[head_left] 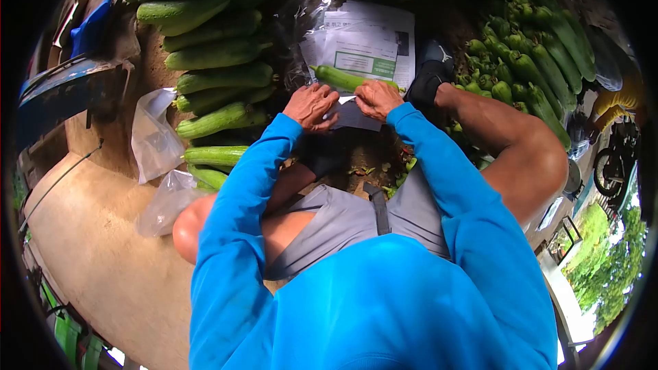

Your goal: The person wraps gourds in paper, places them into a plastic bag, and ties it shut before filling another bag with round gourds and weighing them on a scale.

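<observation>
Printed paper sheets (360, 41) lie stacked on the ground in front of me. On them rests a green gourd (336, 78), lying crosswise with its stem end to the left. My right hand (377, 99) is closed at the near side of the gourd's right end, fingers pinched at the paper's near edge. Just left of it, my left hand (314, 107) is near the paper's lower left, its fingers curled and slightly apart. Whether it touches the sheet is too small to tell. Clear plastic (305, 20) lies crumpled beside the sheets.
Long gourds (219, 53) are lined up at the left. More gourds (548, 62) are piled at the right, past my shoe (432, 72). White plastic bags (156, 136) lie near my left knee. A blue metal object (68, 89) stands far left; a motorbike (612, 164) is far right.
</observation>
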Available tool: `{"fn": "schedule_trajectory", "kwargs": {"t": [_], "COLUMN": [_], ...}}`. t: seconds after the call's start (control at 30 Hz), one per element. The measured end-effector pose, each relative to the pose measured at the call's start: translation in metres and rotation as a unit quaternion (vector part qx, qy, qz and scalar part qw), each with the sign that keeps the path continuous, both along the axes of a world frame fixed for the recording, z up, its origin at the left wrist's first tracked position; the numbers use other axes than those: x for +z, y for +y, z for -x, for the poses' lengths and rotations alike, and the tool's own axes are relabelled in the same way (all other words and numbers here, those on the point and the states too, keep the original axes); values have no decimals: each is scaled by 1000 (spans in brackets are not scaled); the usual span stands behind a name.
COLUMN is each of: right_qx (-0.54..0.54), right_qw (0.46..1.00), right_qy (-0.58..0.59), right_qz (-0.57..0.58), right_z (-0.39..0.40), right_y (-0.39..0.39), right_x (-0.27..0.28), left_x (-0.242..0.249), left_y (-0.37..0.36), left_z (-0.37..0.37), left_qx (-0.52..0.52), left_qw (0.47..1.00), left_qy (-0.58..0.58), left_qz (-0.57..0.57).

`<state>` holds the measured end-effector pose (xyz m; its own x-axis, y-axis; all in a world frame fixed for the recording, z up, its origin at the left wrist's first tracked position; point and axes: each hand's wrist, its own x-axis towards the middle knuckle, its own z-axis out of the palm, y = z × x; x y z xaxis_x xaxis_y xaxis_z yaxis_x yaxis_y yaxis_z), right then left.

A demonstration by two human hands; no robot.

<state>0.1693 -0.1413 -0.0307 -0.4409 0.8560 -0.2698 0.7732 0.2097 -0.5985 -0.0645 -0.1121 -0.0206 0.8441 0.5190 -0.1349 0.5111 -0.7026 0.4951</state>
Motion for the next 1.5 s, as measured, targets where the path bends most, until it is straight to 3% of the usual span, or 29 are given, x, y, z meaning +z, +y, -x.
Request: {"fn": "schedule_trajectory", "kwargs": {"t": [0.1,0.2,0.37,0.57,0.63,0.77,0.83,0.9,0.97,1.1,1.3,1.43,1.5], "right_qx": [12,3,21,50,46,7,25,42,165,137,107,124,139], "right_qw": [998,1000,995,995,995,996,993,989,971,963,962,959,958], "right_qy": [-51,-15,-67,-82,-82,-50,-79,-108,-161,-218,-247,-255,-249], "right_qz": [33,7,64,34,23,68,79,91,64,77,-32,2,-13], "right_z": [-2,-7,-7,-14,-19,-29,-33,-35,-35,-18,-14,-16,-19], "right_y": [3,4,7,-4,-10,-9,-4,-7,-13,-33,-56,-66,-70], "right_x": [4,15,12,-2,0,-4,-7,-10,-13,-13,-5,-12,-13], "left_x": [-9,-10,-15,-8,-11,-26,-24,-20,-19,-57,-110,-66,-63], "left_y": [4,7,10,16,19,33,50,56,59,49,45,45,34], "left_z": [6,8,8,13,17,16,5,-10,-28,-72,-95,-95,-86], "left_qx": [27,32,48,13,-5,12,66,112,76,-49,-23,-82,-84], "left_qw": [997,998,998,996,987,985,963,953,996,991,990,983,988], "left_qy": [66,49,31,82,139,109,96,64,26,103,90,166,132], "left_qz": [27,38,26,36,86,133,244,274,46,-74,-103,-5,5]}}
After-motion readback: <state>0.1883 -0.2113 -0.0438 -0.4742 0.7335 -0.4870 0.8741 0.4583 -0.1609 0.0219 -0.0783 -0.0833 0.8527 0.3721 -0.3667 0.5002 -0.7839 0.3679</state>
